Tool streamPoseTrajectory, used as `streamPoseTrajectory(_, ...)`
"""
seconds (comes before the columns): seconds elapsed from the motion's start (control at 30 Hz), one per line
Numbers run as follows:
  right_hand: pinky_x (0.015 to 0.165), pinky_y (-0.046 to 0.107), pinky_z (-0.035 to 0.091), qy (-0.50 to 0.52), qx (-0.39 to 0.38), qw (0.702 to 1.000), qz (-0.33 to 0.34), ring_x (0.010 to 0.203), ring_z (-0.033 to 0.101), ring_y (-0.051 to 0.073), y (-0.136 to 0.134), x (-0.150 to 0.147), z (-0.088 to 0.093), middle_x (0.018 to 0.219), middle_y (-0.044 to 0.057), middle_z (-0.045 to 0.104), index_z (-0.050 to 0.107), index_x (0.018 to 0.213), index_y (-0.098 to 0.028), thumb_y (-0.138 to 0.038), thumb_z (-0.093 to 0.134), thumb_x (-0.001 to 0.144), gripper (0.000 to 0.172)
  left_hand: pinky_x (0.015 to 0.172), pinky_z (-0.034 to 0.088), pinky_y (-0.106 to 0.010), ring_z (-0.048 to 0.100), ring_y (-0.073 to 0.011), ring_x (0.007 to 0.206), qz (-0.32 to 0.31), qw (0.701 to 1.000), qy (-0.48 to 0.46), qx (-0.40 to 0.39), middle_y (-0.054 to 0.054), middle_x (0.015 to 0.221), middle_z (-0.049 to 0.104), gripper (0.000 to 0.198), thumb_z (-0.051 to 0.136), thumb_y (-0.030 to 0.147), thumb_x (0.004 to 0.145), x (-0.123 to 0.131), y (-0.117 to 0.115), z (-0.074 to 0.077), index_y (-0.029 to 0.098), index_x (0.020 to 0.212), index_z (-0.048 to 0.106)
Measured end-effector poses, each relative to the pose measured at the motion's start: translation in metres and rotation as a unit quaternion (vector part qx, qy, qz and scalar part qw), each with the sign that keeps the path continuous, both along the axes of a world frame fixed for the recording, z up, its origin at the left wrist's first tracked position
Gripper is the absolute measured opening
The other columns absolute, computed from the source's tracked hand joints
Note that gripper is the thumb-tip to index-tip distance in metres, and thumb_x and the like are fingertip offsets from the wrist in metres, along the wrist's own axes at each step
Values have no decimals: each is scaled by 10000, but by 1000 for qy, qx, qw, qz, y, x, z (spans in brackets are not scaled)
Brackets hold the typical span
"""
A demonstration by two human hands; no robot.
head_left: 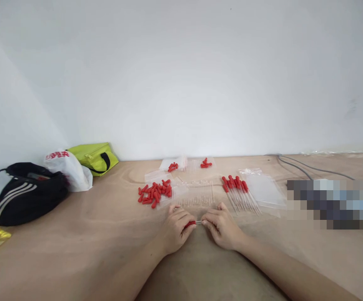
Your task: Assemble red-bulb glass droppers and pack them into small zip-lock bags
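red bulb pinched in the left hand lines up with a clear tube grasped by the right hand at the near worktop, seemingly steadied from both ends, loose bulbs lying left, likely for easy reach.

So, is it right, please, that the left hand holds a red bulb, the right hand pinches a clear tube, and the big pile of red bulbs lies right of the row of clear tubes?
Not quite: the head view shows the pile of red bulbs left of the row of clear tubes. The left hand does hold a red bulb and the right hand a clear tube.
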State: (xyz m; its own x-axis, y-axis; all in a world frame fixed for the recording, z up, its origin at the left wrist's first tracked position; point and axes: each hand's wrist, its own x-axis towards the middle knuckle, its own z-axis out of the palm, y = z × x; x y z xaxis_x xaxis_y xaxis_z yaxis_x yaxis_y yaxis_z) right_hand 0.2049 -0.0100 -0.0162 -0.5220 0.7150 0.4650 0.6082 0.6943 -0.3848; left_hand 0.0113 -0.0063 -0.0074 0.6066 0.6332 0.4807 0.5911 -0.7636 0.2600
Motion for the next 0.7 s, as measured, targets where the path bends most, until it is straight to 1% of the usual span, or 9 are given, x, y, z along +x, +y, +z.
streamPoseTrajectory(0.13,652,274,229,5,-31,999,9,616,489,113,1,-3,1,696,-1,611,556,742,-181,-157,344,854,240,838,283,-368,540,-153,699,-6,1000,7,-10,-10,717,630,190,407,247,862,1,0,1,184,769,560)
streamPoseTrajectory(0.23,652,266,236,-1,-32,999,18,649,500,112,0,-3,4,718,-4,609,559,764,-183,-155,340,863,242,846,273,-368,547,-154,709,1,1000,0,-11,-9,728,636,201,398,253,871,2,1,1,191,782,567)
streamPoseTrajectory(0.33,655,275,228,-29,11,1000,6,707,496,128,-1,-3,10,739,2,607,580,782,-193,-180,382,861,215,853,265,-366,557,-154,729,14,1000,-20,-5,0,747,647,208,392,255,881,1,2,2,207,805,580)
streamPoseTrajectory(0.43,661,298,212,-77,63,995,-10,722,481,145,1,3,17,718,8,608,604,771,-204,-192,441,838,177,845,274,-362,566,-159,755,30,999,-33,1,8,770,657,168,440,274,868,-2,5,2,228,830,597)
streamPoseTrajectory(0.5,659,305,208,-93,81,992,-40,713,475,149,4,11,22,700,11,608,615,769,-206,-185,452,830,176,830,293,-363,573,-168,769,58,997,-41,9,3,786,660,148,462,281,856,-5,8,2,234,876,600)
streamPoseTrajectory(0.6,648,301,212,-77,96,987,-106,715,479,155,12,24,28,699,29,609,632,773,-199,-198,439,845,206,795,335,-372,577,-191,788,116,991,-59,21,-19,802,654,168,473,303,844,-11,13,1,217,928,591)
streamPoseTrajectory(0.67,646,297,217,-60,106,986,-117,711,485,150,16,28,28,704,34,611,638,776,-196,-214,430,856,223,790,359,-379,573,-209,828,131,989,-69,26,-39,855,647,208,494,339,830,-13,14,1,205,968,576)
streamPoseTrajectory(0.7,649,296,220,-53,112,986,-110,707,489,146,16,27,27,707,32,611,639,782,-196,-215,427,858,226,797,368,-382,567,-216,860,125,989,-70,27,-50,900,641,244,505,359,823,-13,14,0,204,1003,562)
